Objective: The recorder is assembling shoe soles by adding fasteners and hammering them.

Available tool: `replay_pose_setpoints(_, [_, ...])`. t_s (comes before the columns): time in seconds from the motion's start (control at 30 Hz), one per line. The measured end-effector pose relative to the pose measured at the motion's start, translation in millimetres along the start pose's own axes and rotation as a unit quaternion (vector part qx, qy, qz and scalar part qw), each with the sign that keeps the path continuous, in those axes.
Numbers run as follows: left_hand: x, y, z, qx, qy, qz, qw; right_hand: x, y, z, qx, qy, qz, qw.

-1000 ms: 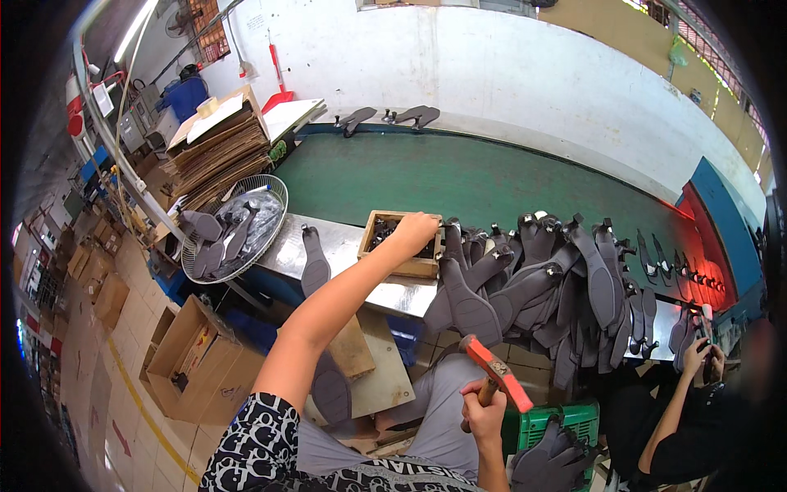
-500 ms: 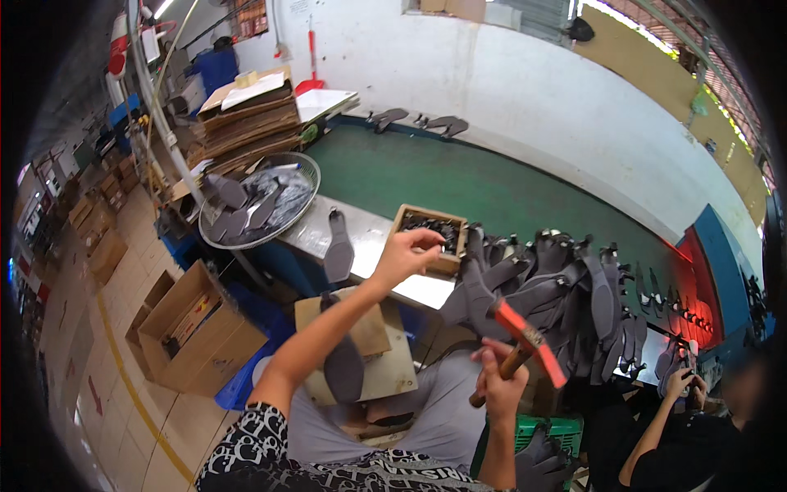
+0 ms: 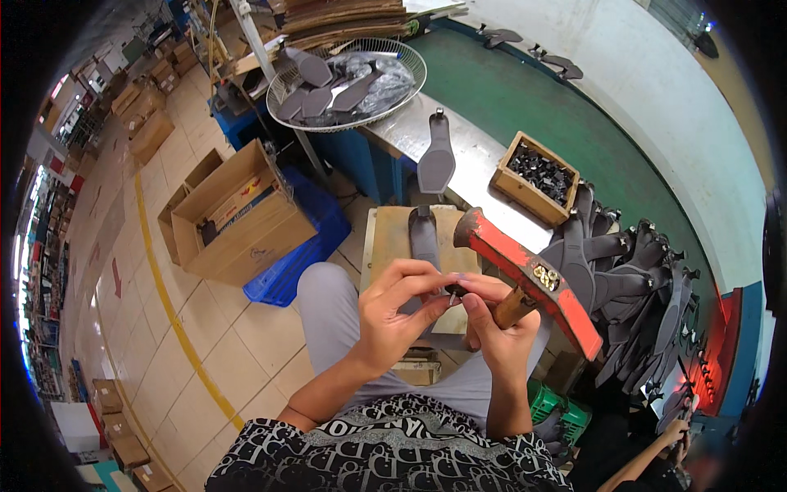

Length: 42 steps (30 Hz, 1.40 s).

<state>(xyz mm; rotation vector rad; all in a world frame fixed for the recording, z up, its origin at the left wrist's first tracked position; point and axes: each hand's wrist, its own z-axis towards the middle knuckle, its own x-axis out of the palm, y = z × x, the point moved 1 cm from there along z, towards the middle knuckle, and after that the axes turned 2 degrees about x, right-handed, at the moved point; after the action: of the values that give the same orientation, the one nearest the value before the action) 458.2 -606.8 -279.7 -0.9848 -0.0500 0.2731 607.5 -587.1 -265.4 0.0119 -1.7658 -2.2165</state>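
Observation:
My left hand (image 3: pixel 387 316) is closed, fingertips pinching a small black piece with a thin metal pin (image 3: pixel 456 290). Against the same piece press the thumb and forefinger of my right hand (image 3: pixel 506 344). Its other fingers keep hold of a hammer (image 3: pixel 515 305), whose worn red head tilts up beside the hands. Just beyond them, a dark grey insole (image 3: pixel 423 236) lies on the pale board (image 3: pixel 381 238) in front of my knees, partly hidden by my left hand. A wooden box (image 3: pixel 525 195) of small black pieces stands on the metal-edged bench, farther right.
Dark grey insoles (image 3: pixel 627 275) are heaped at the right, and another insole (image 3: pixel 436 156) lies on the bench edge. A wire basket (image 3: pixel 344 125) stands far left, above a cardboard box (image 3: pixel 246 250) and blue crate (image 3: pixel 283 275). A co-worker's hand (image 3: pixel 674 433) shows lower right.
My left hand has come back from the wooden box with a small black piece and met my right hand. The hammer has risen between bench and lap. The view has tipped downward.

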Motion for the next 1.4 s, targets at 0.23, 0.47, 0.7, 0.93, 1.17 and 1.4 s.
replay_pose_setpoints(0.23, [-9,14,0,0.043,0.006,0.022,0.999,-3,-27,-1,0.108,0.028,0.072,0.991])
replay_pose_setpoints(0.47, [-7,48,2,0.031,0.015,0.029,0.999,-18,-49,8,0.195,0.044,0.147,0.969])
replay_pose_setpoints(0.7, [-10,127,38,-0.077,-0.005,0.130,0.989,-26,-61,47,0.185,-0.020,0.002,0.983])
replay_pose_setpoints(0.93, [-12,152,44,-0.029,0.116,0.270,0.955,-18,-81,98,0.057,0.084,-0.173,0.980])
replay_pose_setpoints(1.17, [-17,137,39,-0.017,0.098,0.215,0.972,-23,-92,97,0.041,0.045,-0.199,0.978])
replay_pose_setpoints(1.4, [-18,135,33,-0.002,0.079,0.267,0.960,-60,-104,43,0.080,-0.038,-0.187,0.978])
